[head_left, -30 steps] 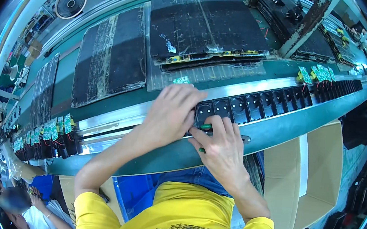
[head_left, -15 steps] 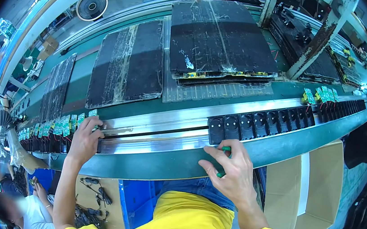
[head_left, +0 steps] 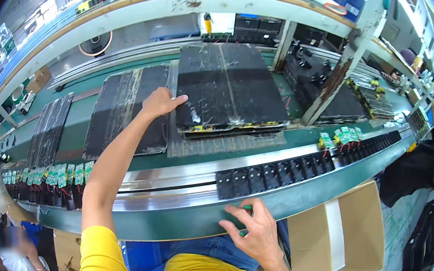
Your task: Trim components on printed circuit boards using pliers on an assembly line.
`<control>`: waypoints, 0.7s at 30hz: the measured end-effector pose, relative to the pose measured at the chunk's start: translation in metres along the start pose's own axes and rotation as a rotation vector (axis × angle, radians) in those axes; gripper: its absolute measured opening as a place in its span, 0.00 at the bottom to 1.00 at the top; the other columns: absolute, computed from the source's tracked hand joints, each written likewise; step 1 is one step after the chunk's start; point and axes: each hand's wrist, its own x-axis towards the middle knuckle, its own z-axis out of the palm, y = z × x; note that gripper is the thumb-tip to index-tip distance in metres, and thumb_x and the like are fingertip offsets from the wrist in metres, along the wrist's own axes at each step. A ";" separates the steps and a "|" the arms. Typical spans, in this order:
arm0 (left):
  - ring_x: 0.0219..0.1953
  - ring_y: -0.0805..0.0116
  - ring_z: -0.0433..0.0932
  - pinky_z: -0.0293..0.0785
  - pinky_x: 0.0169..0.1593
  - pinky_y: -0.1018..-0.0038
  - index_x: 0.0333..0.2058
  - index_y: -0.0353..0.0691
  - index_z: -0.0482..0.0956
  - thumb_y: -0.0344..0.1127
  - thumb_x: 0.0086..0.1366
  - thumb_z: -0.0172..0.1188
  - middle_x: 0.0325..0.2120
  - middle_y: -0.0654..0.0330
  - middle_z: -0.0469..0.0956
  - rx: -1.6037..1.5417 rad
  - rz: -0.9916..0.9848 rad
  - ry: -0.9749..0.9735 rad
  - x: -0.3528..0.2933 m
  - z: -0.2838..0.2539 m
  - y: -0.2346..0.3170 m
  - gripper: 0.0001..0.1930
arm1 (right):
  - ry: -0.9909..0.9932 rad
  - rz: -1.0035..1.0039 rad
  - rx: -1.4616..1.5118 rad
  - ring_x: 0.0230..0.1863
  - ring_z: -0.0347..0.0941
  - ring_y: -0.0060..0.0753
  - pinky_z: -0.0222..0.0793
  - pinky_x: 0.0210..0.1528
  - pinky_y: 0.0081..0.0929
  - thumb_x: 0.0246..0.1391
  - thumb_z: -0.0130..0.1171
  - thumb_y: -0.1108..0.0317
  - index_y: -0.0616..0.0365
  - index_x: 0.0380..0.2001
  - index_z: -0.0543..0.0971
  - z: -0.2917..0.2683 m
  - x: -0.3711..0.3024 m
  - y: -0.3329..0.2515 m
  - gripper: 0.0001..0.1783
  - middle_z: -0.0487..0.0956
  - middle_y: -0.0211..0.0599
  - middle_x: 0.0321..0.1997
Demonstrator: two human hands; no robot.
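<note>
My left hand (head_left: 161,102) is stretched far forward over the bench, its fingers curled and a digit touching the left edge of a stack of scuffed black boards (head_left: 228,86). What lies under its fingers is hidden. In my right hand (head_left: 257,231), near the bench's front edge, is a green-handled tool (head_left: 243,234); most of it is covered, so its kind does not show. Just beyond that hand, a row of black plastic casings (head_left: 260,179) stands along the metal rail (head_left: 168,183).
Green circuit boards with red wires (head_left: 60,175) sit on black casings at left; more boards (head_left: 346,135) stand at right. A rusty post (head_left: 335,85) and a white overhead beam (head_left: 189,4) frame the bench. An open cardboard box (head_left: 311,248) is below right. Another person (head_left: 423,159) is at far right.
My left hand has left the left end of the rail and reached forward to the black stack. My right hand keeps the green-handled tool. The view has tilted up, bringing another person into sight.
</note>
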 end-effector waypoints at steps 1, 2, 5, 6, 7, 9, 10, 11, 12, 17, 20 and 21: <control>0.28 0.60 0.85 0.76 0.32 0.69 0.39 0.40 0.87 0.47 0.76 0.73 0.25 0.54 0.86 -0.004 0.022 -0.001 0.009 0.005 0.003 0.15 | 0.015 0.006 -0.015 0.44 0.79 0.39 0.79 0.47 0.35 0.59 0.82 0.60 0.48 0.51 0.94 -0.002 -0.003 0.004 0.17 0.80 0.37 0.51; 0.29 0.60 0.85 0.77 0.33 0.68 0.39 0.39 0.88 0.46 0.75 0.74 0.27 0.54 0.86 -0.101 -0.003 -0.019 0.016 0.009 0.003 0.15 | 0.016 0.019 -0.028 0.43 0.79 0.39 0.79 0.46 0.35 0.59 0.82 0.60 0.48 0.51 0.94 -0.005 -0.005 0.008 0.17 0.80 0.37 0.50; 0.31 0.63 0.84 0.81 0.38 0.66 0.39 0.36 0.88 0.44 0.72 0.77 0.32 0.53 0.87 -0.368 -0.092 -0.099 0.029 0.020 0.002 0.15 | 0.012 0.077 -0.050 0.43 0.79 0.39 0.79 0.46 0.34 0.61 0.81 0.58 0.48 0.51 0.94 -0.007 -0.015 0.016 0.17 0.80 0.36 0.50; 0.31 0.63 0.84 0.81 0.38 0.66 0.39 0.36 0.88 0.44 0.72 0.77 0.32 0.53 0.87 -0.363 -0.087 -0.104 0.032 0.024 0.004 0.15 | 0.017 0.083 -0.049 0.43 0.79 0.39 0.79 0.46 0.34 0.61 0.81 0.58 0.48 0.51 0.94 -0.008 -0.017 0.017 0.17 0.80 0.36 0.50; 0.31 0.63 0.84 0.81 0.38 0.67 0.39 0.35 0.88 0.43 0.72 0.76 0.32 0.53 0.87 -0.463 -0.078 -0.092 0.034 0.027 0.004 0.14 | 0.013 0.083 -0.037 0.43 0.79 0.39 0.79 0.46 0.34 0.61 0.81 0.58 0.47 0.51 0.94 -0.007 -0.018 0.018 0.17 0.80 0.36 0.50; 0.32 0.63 0.84 0.81 0.38 0.68 0.40 0.34 0.88 0.40 0.73 0.75 0.34 0.53 0.87 -0.663 -0.058 -0.062 0.042 0.030 0.005 0.13 | 0.006 0.078 -0.012 0.42 0.79 0.38 0.79 0.46 0.34 0.61 0.81 0.58 0.47 0.52 0.94 -0.005 -0.018 0.020 0.17 0.80 0.36 0.50; 0.33 0.64 0.84 0.81 0.38 0.68 0.40 0.34 0.88 0.39 0.73 0.75 0.34 0.52 0.87 -0.765 -0.048 -0.047 0.046 0.031 0.006 0.12 | 0.003 0.074 -0.001 0.42 0.79 0.38 0.79 0.46 0.34 0.62 0.81 0.58 0.47 0.52 0.94 -0.005 -0.018 0.021 0.17 0.80 0.36 0.49; 0.33 0.64 0.84 0.81 0.38 0.69 0.41 0.33 0.88 0.38 0.73 0.74 0.35 0.52 0.87 -0.866 -0.038 -0.031 0.050 0.031 0.006 0.12 | 0.007 0.075 0.001 0.42 0.79 0.38 0.79 0.46 0.34 0.62 0.81 0.58 0.47 0.52 0.94 -0.004 -0.019 0.021 0.17 0.80 0.36 0.49; 0.33 0.64 0.84 0.81 0.38 0.69 0.41 0.33 0.88 0.37 0.74 0.74 0.36 0.52 0.87 -0.969 -0.026 -0.015 0.056 0.031 0.007 0.11 | 0.014 0.075 0.002 0.42 0.79 0.38 0.79 0.45 0.34 0.62 0.81 0.58 0.47 0.52 0.94 -0.003 -0.020 0.022 0.17 0.80 0.36 0.49; 0.35 0.64 0.83 0.81 0.40 0.70 0.44 0.31 0.87 0.33 0.75 0.72 0.39 0.52 0.87 -1.304 0.004 0.072 0.068 0.023 -0.003 0.09 | 0.032 0.060 0.014 0.40 0.78 0.36 0.78 0.44 0.33 0.63 0.81 0.58 0.47 0.53 0.94 -0.004 -0.027 0.018 0.17 0.80 0.35 0.49; 0.38 0.64 0.84 0.82 0.43 0.68 0.48 0.30 0.86 0.32 0.76 0.70 0.41 0.52 0.87 -1.366 -0.013 0.135 0.056 0.025 -0.016 0.10 | 0.040 0.064 0.040 0.38 0.77 0.34 0.76 0.42 0.30 0.63 0.81 0.59 0.47 0.54 0.94 -0.011 -0.028 0.013 0.18 0.81 0.34 0.48; 0.39 0.64 0.84 0.82 0.45 0.67 0.49 0.30 0.86 0.31 0.77 0.70 0.42 0.52 0.87 -1.385 -0.018 0.157 0.049 0.026 -0.022 0.10 | 0.052 0.134 0.109 0.36 0.76 0.31 0.75 0.40 0.28 0.62 0.81 0.61 0.49 0.56 0.93 -0.018 -0.026 0.010 0.20 0.81 0.33 0.47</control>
